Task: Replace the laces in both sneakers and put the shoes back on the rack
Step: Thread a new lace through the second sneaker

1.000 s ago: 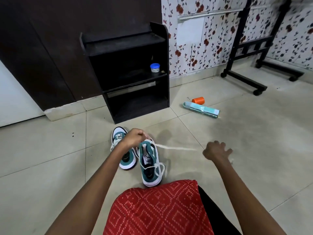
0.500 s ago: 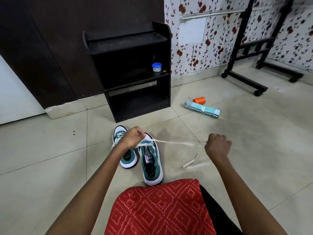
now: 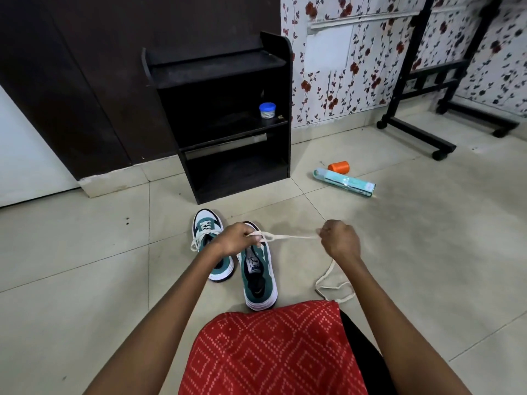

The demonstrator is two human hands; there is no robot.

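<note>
Both sneakers on the floor, toes toward 12 o'clock, just at 6 o'clock of the shoe rack. Side by side; touching or a hair apart, can't tell.

Left sneaker: at 9 o'clock of the pair, white lacing in its eyelets, ends hanging loose off the side.
Right sneaker: at 3 o'clock of the pair, nearer the camera, tongue and label in plain view.

Left grip: over the toe end of the right sneaker, fingers curled, pinching a white lace at a small loop.
Right grip: well out at 3 o'clock of the left grip, fist closed round the same lace.

Lace pulled straight and level between the two grips, clear of the floor. Slack tail dropping from the right grip toward 6 o'clock, lying in a loose bend on the tile, its end beside the red patterned garment. Can't tell whether the lace sits in any eyelet under the left grip: hidden by the hand.

Rest: rack black, against the dark wall panel. Small blue-lidded tub on the middle shelf, at its 3 o'clock end. Orange spool and teal packet on the floor at 3 o'clock of the rack's base, just beside each other. Black wheeled stand at 2 o'clock, against the floral wallpaper.
</note>
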